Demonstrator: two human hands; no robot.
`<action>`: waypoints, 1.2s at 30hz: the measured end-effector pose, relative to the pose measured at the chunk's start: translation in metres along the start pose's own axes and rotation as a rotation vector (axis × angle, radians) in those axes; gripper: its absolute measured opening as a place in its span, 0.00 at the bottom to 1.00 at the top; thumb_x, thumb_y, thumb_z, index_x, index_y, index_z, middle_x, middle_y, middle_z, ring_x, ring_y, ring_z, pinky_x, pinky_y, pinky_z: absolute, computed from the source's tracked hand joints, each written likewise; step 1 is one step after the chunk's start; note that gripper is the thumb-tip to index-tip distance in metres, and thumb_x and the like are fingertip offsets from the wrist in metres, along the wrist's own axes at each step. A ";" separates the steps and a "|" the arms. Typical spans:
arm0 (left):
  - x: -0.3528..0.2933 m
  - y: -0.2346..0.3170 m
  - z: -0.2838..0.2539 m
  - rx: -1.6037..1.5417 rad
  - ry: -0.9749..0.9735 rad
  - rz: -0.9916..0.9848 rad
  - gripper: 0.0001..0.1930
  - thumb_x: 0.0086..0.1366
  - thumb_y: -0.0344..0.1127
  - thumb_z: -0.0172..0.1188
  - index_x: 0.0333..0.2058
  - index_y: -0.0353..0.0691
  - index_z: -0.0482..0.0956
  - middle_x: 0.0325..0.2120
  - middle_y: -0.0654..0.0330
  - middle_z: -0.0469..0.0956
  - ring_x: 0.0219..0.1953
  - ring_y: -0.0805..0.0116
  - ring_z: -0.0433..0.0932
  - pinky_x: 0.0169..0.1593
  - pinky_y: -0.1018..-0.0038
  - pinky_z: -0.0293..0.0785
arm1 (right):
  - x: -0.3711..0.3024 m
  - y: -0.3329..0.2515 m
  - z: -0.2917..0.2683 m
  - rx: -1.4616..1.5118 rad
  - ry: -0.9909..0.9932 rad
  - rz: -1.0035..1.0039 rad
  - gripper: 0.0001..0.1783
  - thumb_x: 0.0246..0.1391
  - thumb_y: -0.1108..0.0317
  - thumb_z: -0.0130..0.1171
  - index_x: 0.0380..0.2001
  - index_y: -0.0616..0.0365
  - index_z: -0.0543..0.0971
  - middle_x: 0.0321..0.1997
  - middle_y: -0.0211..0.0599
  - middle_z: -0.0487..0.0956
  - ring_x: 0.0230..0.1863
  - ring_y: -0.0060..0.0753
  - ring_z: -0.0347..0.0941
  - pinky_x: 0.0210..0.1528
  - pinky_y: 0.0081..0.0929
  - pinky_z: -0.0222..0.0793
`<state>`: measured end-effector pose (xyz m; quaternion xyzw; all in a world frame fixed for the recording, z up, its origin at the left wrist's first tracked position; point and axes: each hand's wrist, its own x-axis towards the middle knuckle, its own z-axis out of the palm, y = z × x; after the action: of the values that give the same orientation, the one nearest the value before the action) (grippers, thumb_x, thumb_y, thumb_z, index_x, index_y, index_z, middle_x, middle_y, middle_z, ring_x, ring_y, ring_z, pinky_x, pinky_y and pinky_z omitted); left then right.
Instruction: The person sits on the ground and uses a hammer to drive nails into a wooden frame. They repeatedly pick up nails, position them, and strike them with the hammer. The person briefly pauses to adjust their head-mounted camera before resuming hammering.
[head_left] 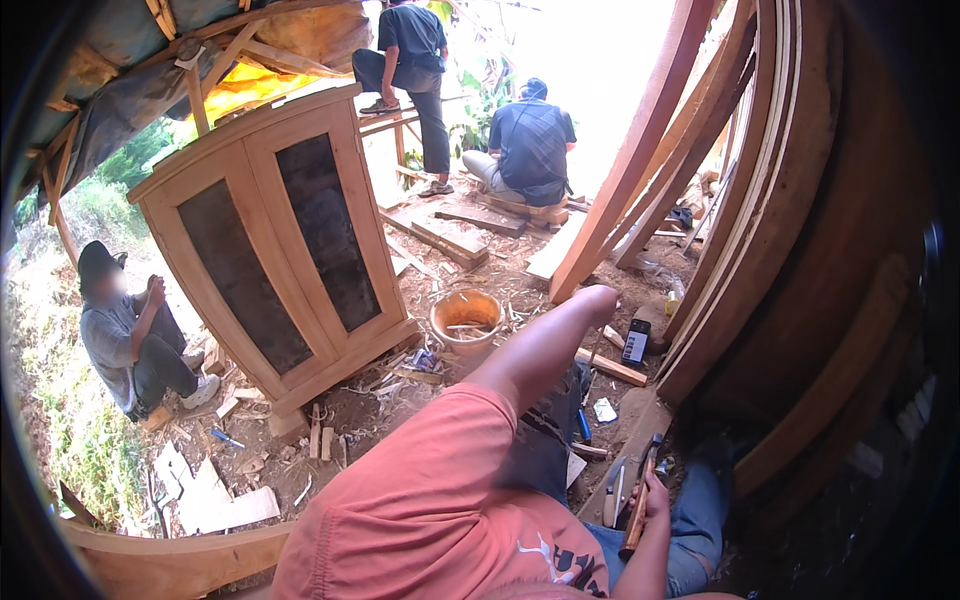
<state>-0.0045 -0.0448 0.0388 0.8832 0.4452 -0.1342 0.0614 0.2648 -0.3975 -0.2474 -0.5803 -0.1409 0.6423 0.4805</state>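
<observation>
My left arm [535, 355], in a salmon-coloured sleeve, reaches across the middle of the view, bent at what looks like the elbow. My left hand itself does not show. Low on the right, near my jeans [697, 515], my right hand [656, 498] is closed round a wooden-handled tool [637, 522]. The tool's upper end is dark; its exact kind is unclear. Beside it, slim light-coloured hand tools [612, 495] lie on a wooden plank [640, 425].
A wooden cabinet [262, 190] with two dark-panelled doors stands left of centre. Near it are an orange-lined bucket [467, 318] and scattered shavings. A phone [636, 341] leans by curved timbers [765, 200] on the right. Three people [532, 150] [410, 60] [125, 330] are farther off.
</observation>
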 end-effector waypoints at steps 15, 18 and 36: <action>0.006 -0.014 0.011 -0.105 0.100 -0.014 0.14 0.66 0.37 0.69 0.49 0.42 0.88 0.46 0.51 0.88 0.52 0.49 0.86 0.52 0.56 0.84 | 0.005 -0.001 0.005 -0.063 -0.023 -0.009 0.16 0.77 0.46 0.49 0.54 0.43 0.73 0.23 0.35 0.74 0.15 0.36 0.70 0.18 0.35 0.71; 0.010 -0.010 0.016 -0.125 0.122 -0.019 0.15 0.66 0.37 0.70 0.51 0.43 0.87 0.47 0.52 0.88 0.51 0.49 0.86 0.51 0.56 0.84 | 0.001 0.000 0.002 -0.032 -0.001 0.003 0.17 0.77 0.49 0.49 0.57 0.45 0.73 0.23 0.36 0.74 0.16 0.35 0.70 0.18 0.35 0.72; 0.045 -0.037 0.037 0.437 -0.032 0.194 0.12 0.69 0.39 0.59 0.43 0.45 0.90 0.42 0.57 0.88 0.45 0.56 0.86 0.51 0.63 0.80 | 0.019 0.005 -0.015 0.038 -0.061 0.154 0.15 0.76 0.47 0.49 0.51 0.43 0.71 0.25 0.36 0.75 0.18 0.38 0.72 0.22 0.42 0.72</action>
<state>-0.0157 0.0036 -0.0098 0.9118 0.3176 -0.2350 -0.1117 0.2779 -0.3910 -0.2669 -0.5603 -0.0980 0.6974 0.4360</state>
